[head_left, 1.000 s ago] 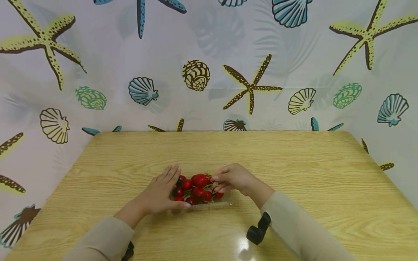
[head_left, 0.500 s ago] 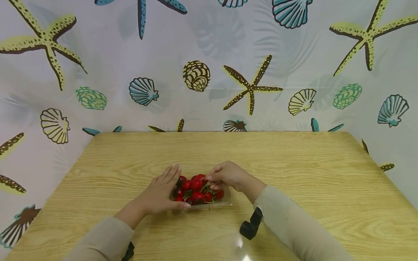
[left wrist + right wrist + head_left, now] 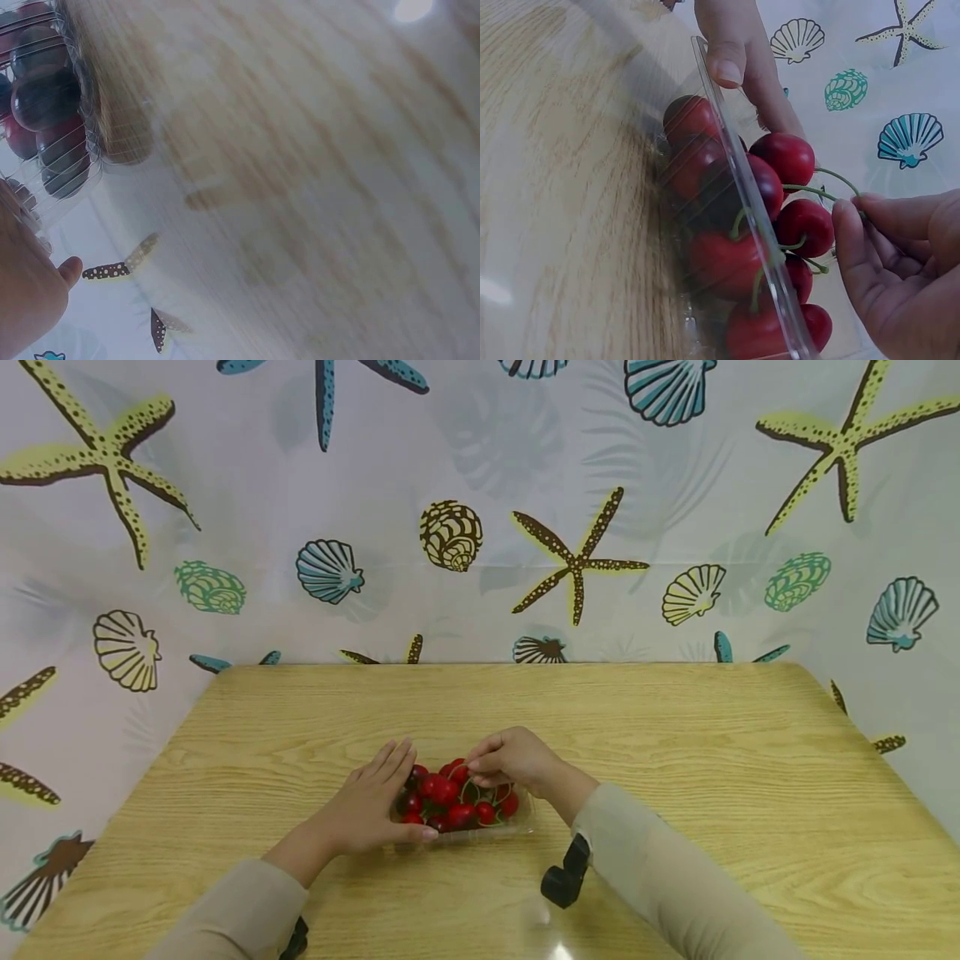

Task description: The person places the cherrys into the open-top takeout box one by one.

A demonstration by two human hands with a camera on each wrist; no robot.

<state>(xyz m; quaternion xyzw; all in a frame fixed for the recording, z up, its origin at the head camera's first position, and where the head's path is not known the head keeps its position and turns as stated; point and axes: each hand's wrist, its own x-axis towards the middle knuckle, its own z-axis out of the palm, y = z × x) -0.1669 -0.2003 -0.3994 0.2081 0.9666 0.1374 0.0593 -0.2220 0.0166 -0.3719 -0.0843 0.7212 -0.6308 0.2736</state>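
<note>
A clear plastic box (image 3: 487, 834) full of red cherries (image 3: 461, 816) sits on the table between my two hands. My left hand (image 3: 367, 806) lies along the box's left end with straight fingers, and in the right wrist view its thumb (image 3: 727, 66) rests at the rim. Over the right part of the box, my right hand (image 3: 521, 764) pinches a green stem (image 3: 840, 178) between thumb and fingertip. That stem leads to a dark red cherry (image 3: 782, 159) at the top of the pile. The left wrist view catches the box's ribbed side (image 3: 90, 135) with dark cherries behind it.
The wood-grain table (image 3: 637, 718) spreads around the box. Behind it and at both sides hangs a pale cloth (image 3: 420, 460) printed with starfish and shells. A black camera mount (image 3: 566, 872) hangs under my right wrist, near the tabletop.
My right hand has moved left over the box, and some cherries on top have shifted. My left hand has stayed in place.
</note>
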